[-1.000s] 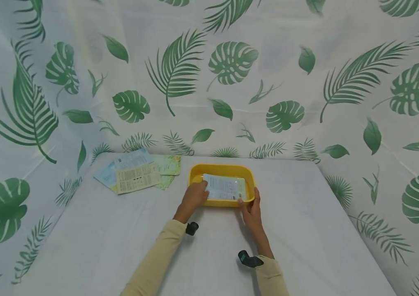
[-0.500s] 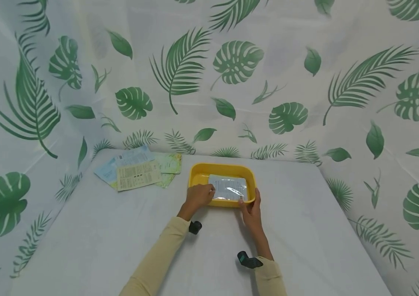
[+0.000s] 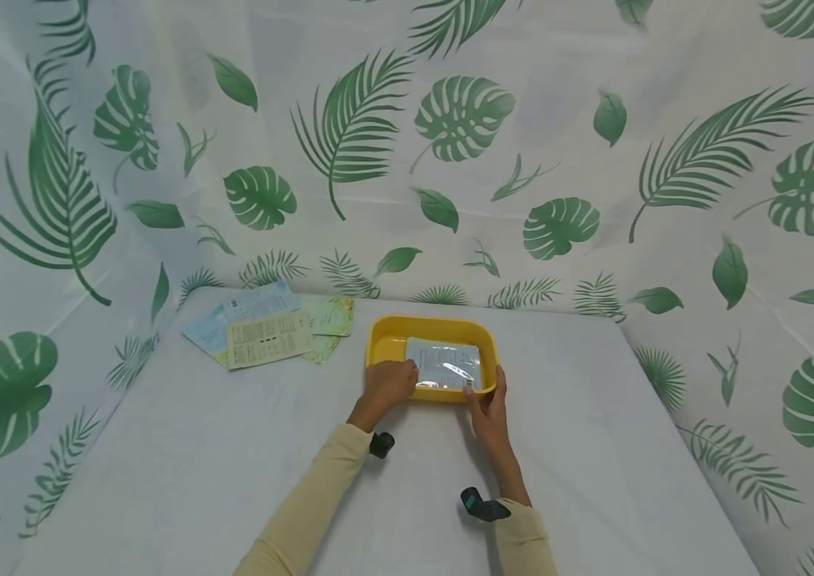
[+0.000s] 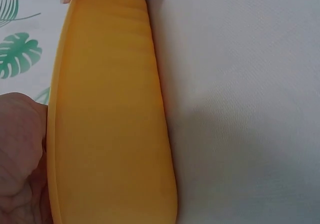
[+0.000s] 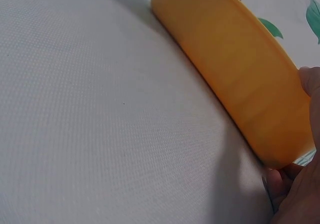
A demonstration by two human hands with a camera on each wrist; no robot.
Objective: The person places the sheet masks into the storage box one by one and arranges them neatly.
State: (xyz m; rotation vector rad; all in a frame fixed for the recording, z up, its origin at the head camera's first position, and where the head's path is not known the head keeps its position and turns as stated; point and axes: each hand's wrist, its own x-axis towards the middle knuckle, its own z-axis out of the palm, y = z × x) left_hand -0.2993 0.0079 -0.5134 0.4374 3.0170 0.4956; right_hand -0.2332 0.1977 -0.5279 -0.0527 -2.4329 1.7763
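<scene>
A yellow plastic tray sits on the white table. Inside it, toward the right, lies a light printed packet with a shiny glare. My left hand reaches over the tray's front left rim, its curled fingers at the packet's left edge; the fingertips are hidden behind the hand. At the front right corner, my right hand grips the tray, thumb at the rim and fingers low on the outside. The left wrist view shows the tray's outer wall with the left hand beyond its rim.
Left of the tray, several overlapping printed packets lie fanned out: a pale yellow one on top, blue ones behind, green ones to the right. A leaf-patterned cloth hangs behind and beside the table.
The left hand and the packet have shifted right inside the tray, baring more yellow floor at the left. The right hand keeps its place at the corner.
</scene>
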